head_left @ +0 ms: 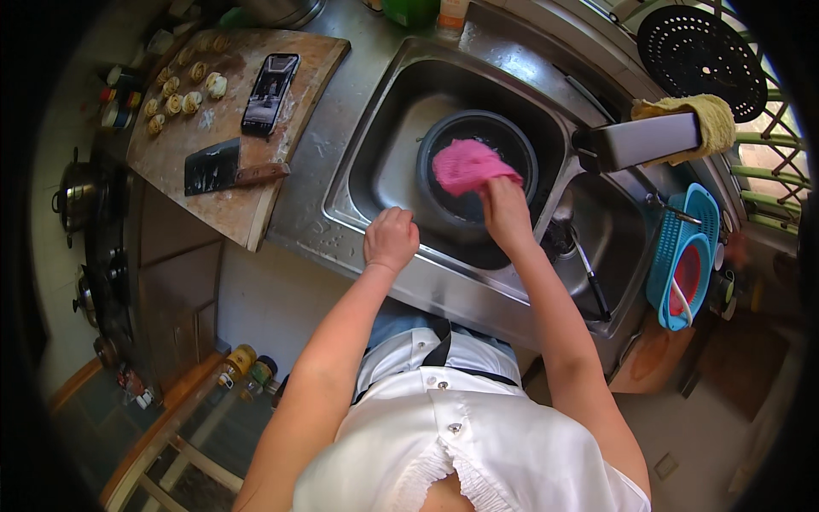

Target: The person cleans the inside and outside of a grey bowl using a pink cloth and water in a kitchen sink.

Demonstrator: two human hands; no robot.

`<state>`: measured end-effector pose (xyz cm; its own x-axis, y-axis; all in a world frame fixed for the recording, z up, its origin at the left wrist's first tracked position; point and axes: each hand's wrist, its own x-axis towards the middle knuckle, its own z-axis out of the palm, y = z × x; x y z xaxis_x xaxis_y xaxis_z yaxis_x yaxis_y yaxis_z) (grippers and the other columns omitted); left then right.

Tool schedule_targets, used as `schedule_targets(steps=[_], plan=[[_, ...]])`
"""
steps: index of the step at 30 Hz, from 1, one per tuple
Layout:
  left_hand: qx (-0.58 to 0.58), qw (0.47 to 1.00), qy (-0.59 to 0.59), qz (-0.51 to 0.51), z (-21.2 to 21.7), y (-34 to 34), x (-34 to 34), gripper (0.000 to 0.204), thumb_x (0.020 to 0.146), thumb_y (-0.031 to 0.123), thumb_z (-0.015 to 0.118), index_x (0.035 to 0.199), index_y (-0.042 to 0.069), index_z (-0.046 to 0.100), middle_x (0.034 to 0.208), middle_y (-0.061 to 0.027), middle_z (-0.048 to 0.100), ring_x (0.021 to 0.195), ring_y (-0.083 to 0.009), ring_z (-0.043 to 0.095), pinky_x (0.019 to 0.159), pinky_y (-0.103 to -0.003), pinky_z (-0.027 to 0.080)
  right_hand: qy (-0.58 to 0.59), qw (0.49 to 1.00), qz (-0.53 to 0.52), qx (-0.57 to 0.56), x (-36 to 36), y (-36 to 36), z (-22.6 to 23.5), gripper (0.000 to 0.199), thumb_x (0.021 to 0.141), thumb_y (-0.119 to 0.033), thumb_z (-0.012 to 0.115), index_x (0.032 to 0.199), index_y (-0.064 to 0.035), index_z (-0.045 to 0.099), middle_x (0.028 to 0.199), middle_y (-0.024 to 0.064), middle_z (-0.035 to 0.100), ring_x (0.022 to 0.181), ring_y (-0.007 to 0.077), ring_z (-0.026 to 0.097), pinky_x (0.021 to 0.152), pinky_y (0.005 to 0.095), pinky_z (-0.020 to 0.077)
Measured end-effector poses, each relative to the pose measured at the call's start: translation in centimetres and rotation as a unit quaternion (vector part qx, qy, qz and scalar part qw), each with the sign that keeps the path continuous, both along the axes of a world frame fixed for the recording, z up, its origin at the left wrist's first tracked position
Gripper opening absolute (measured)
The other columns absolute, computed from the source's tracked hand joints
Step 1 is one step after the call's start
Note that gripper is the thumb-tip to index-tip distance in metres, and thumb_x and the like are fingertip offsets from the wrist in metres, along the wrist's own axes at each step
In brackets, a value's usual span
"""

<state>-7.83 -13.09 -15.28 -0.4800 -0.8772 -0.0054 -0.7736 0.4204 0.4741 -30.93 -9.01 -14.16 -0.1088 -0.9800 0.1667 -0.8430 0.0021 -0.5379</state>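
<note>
A pink cloth [472,167] is bunched up over a round dark basin [429,186] in the larger sink bowl [375,162]. My right hand [505,209] is closed on the cloth's near right corner, its fingertips partly hidden by the fabric. At the sink's front rim my left hand [392,239] is curled into a loose fist, with nothing seen in it. Whether it touches the rim I cannot tell. The basin's bottom looks dark and wet around the cloth.
Left of the sink, a floury wooden board [162,183] carries a cleaver [223,167], a phone [270,94] and several dough rolls [175,104]. A long-handled utensil [590,273] leans in the smaller bowl [616,224]. Blue baskets [680,247] stand at right, below a yellow cloth [715,126].
</note>
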Motion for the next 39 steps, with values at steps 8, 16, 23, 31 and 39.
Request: schedule_targets(steps=[8,16,23,31,39], plan=[[0.012,1.000,-0.017,0.006,0.2,-0.1,-0.1,0.025,0.076,0.011,0.059,0.100,0.006,0.061,0.095,-0.0083,0.059,0.090,-0.0265,0.059,0.077,-0.039,0.050,0.022,0.986,-0.156,0.057,-3.9,-1.0,-3.7,0.051,0.080,-0.007,0.060,0.128,0.0000,0.044,0.130,0.0264,0.045,0.119,0.0416,0.046,0.102,0.0426,0.0375],[0.128,0.982,-0.001,0.141,-6.3,-2.0,-4.1,0.059,0.079,0.021,0.062,0.129,-0.002,0.040,0.118,-0.0198,0.054,0.100,-0.0307,0.059,0.081,-0.040,0.050,-0.035,0.922,-0.324,0.209,-7.7,-6.5,-8.4,0.048,0.080,-0.014,0.055,0.124,0.0022,0.045,0.119,0.0317,0.050,0.108,0.0453,0.053,0.094,0.0484,0.0427],[0.492,0.792,0.184,0.310,-2.5,-5.4,-6.5,0.052,0.076,0.018,0.063,0.116,-0.009,0.043,0.112,-0.0211,0.055,0.094,-0.0294,0.062,0.063,-0.039,0.055,0.101,0.943,-0.234,0.214,-8.1,-5.6,-3.3,0.040,0.080,-0.009,0.053,0.119,-0.0010,0.054,0.110,0.0233,0.058,0.102,0.0409,0.057,0.088,0.0465,0.0463],[0.335,0.827,0.377,0.248,5.1,0.7,1.3,0.043,0.075,0.012,0.063,0.108,-0.010,0.046,0.096,-0.0202,0.060,0.072,-0.0236,0.064,0.056,-0.030,0.052,0.048,0.986,-0.147,0.057,-3.5,-2.5,8.9,0.033,0.079,-0.012,0.057,0.108,0.0022,0.060,0.099,0.0213,0.063,0.091,0.0373,0.061,0.081,0.0419,0.0477],[0.400,0.759,0.431,0.279,14.6,3.4,11.3,0.029,0.087,0.007,0.056,0.112,-0.003,0.046,0.091,-0.0102,0.061,0.069,-0.0145,0.064,0.052,-0.025,0.054,-0.039,0.995,-0.085,0.021,4.6,-1.2,13.5,0.032,0.076,-0.011,0.061,0.105,0.0035,0.062,0.092,0.0225,0.064,0.084,0.0352,0.064,0.076,0.0393,0.0503]])
